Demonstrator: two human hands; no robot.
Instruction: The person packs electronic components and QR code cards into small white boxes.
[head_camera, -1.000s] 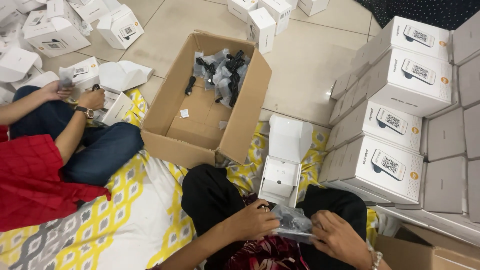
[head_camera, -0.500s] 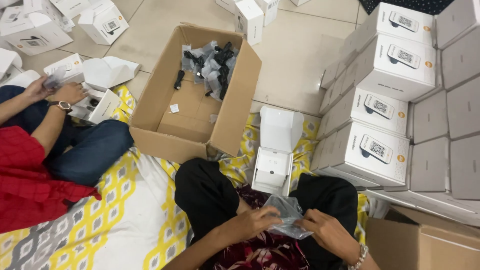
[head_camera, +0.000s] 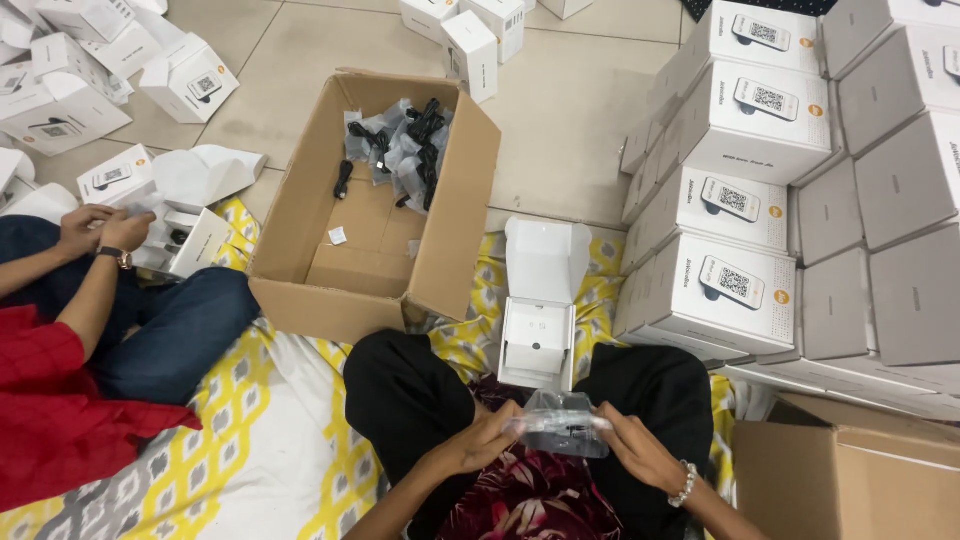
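At bottom centre, left hand (head_camera: 487, 442) and right hand (head_camera: 630, 450) both pinch a clear plastic pouch (head_camera: 560, 430) (dark contents unclear), not yet in the open white carton (head_camera: 537, 345) just above.

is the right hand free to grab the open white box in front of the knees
Probably not right away: the right hand and the left hand both hold a clear plastic bag. The open white box lies just ahead, nothing between.
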